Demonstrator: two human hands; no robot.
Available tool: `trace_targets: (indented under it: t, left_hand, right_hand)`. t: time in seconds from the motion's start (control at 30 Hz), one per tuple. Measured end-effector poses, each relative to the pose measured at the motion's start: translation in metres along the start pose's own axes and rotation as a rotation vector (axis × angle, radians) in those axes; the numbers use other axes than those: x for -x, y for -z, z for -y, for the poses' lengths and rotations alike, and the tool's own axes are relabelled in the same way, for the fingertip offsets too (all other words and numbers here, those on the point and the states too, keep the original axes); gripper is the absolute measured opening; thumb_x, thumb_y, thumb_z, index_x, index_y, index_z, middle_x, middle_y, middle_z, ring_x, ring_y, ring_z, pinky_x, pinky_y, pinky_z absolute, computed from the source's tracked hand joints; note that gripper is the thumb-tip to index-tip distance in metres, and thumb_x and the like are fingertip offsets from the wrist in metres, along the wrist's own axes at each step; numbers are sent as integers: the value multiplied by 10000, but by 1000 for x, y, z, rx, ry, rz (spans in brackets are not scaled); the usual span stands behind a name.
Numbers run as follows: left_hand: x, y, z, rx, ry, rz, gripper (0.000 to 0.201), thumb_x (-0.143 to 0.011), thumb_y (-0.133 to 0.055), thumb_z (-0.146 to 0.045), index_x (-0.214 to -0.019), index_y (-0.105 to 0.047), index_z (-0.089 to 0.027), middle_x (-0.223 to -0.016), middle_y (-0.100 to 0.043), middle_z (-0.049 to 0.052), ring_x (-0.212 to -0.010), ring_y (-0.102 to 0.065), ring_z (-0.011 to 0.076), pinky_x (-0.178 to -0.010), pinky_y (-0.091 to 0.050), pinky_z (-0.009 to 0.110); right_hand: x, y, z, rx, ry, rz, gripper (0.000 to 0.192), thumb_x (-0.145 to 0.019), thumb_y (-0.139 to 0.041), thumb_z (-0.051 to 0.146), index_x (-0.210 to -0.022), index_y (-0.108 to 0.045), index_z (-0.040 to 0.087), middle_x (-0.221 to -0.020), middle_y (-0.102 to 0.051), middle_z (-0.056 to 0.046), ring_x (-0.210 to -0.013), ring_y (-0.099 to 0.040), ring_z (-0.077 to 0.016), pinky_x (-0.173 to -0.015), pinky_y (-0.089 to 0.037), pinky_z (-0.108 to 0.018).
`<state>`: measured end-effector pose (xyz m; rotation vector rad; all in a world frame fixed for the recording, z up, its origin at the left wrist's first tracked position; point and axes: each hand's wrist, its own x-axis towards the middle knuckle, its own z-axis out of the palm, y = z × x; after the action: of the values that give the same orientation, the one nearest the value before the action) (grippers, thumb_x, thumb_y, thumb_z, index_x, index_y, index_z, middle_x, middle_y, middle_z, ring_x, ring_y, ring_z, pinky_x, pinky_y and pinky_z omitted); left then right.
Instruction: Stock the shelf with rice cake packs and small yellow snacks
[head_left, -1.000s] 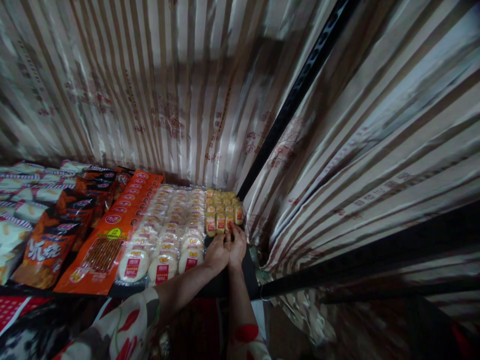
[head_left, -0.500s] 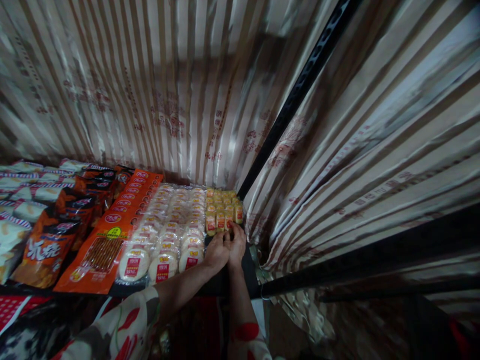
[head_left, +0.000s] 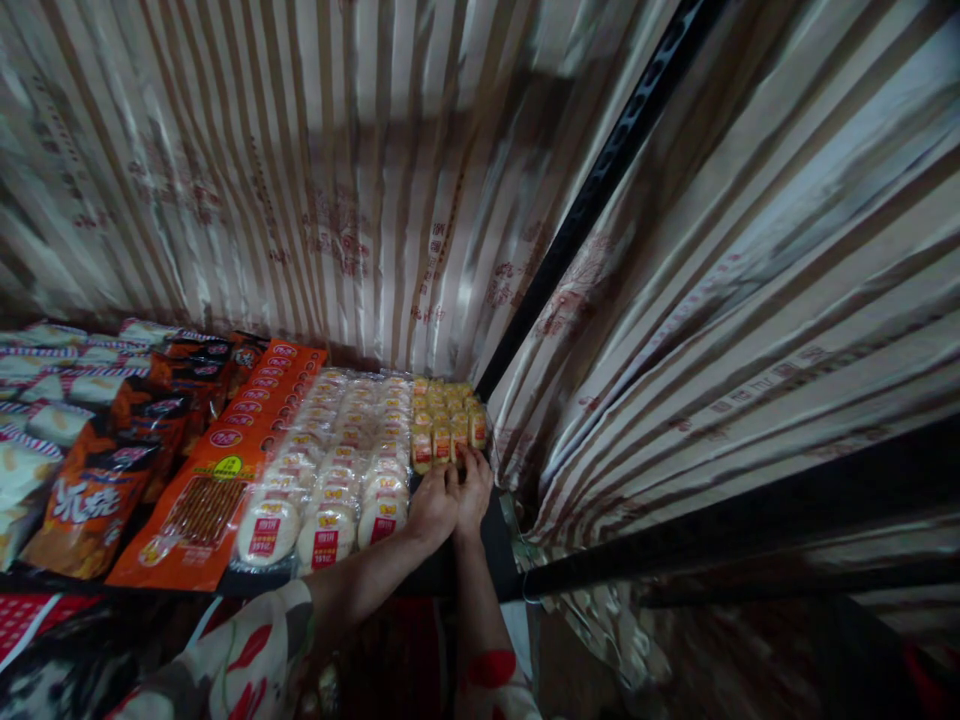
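Small yellow snack packets [head_left: 421, 445] with orange labels stand in short rows at the right end of the dark shelf [head_left: 431, 572]. At the front row, my right hand [head_left: 474, 490] has its fingers bent against the lower part of one packet [head_left: 457, 440]. Side by side with it, my left hand [head_left: 435, 507] curls its fingers at the base of that same packet. The fingertips of both hands are partly hidden. Just left of my hands lie clear-wrapped white rice crackers [head_left: 382, 515] with red labels, in several overlapping columns.
Orange pretzel-stick bags [head_left: 184, 530] overlap left of the crackers. Beyond them are orange-and-black snack bags [head_left: 94, 505] and pale striped bags [head_left: 22, 490]. A striped curtain [head_left: 337, 200] hangs behind; a black perforated post [head_left: 585, 210] rises at the shelf's right corner.
Almost nothing differs. My hands stay at the same front packet, with only a very slight shift of the fingers.
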<state>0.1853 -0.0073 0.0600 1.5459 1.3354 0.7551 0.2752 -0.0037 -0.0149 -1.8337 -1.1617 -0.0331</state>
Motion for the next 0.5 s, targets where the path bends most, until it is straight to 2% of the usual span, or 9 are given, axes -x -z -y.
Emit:
trace_targets:
  t: [0.1,0.2,0.3,0.43,0.5]
  left_hand:
    - [7,2,-4,-53,-21,15,360,-885,-398,-161,-1183,-583,-84,-1282,-571,159,-1230,-510,223,-1086,-355,312]
    - [11,1,-5,-45,-52,-68,412,-861,-420,-150,-1251,-521,-68,-1436,-398,189,-1359,-352,231,-1138,-281,328]
    - [10,0,-5,-24,-68,-130,426,-853,-425,-149,-1264,-499,-64,-1509,-256,198,-1405,-255,236,-1161,-230,339]
    - [3,-1,-3,-44,-4,-112,447,-864,-432,-175,-1289,-467,-40,-1517,-204,229,-1407,-245,258,-1170,-195,353]
    - [1,-2,0,-41,-3,-105,464,-858,-450,-198,-1300,-454,-56,-1510,-235,214,-1411,-230,261,-1170,-194,355]
  right_hand:
    - [-1,-4,-5,-4,38,-29,420,-806,-432,345,-1154,-624,209,-1234,-549,-131,-1160,-457,-286,-937,-408,-460]
    - [-2,-7,-11,-18,63,-35,447,-801,-437,372,-1178,-621,219,-1228,-558,-146,-1151,-472,-284,-936,-398,-465]
    - [-2,-9,-13,-34,88,-57,430,-797,-450,397,-1181,-625,317,-1258,-541,-129,-1183,-448,-277,-933,-384,-459]
    - [0,-9,-10,-24,113,3,436,-835,-413,366,-1222,-605,302,-1360,-450,-81,-1235,-384,-275,-961,-374,-469]
    - [1,-8,-7,0,100,44,432,-855,-393,321,-1235,-595,279,-1400,-395,-64,-1253,-348,-265,-991,-371,-451]
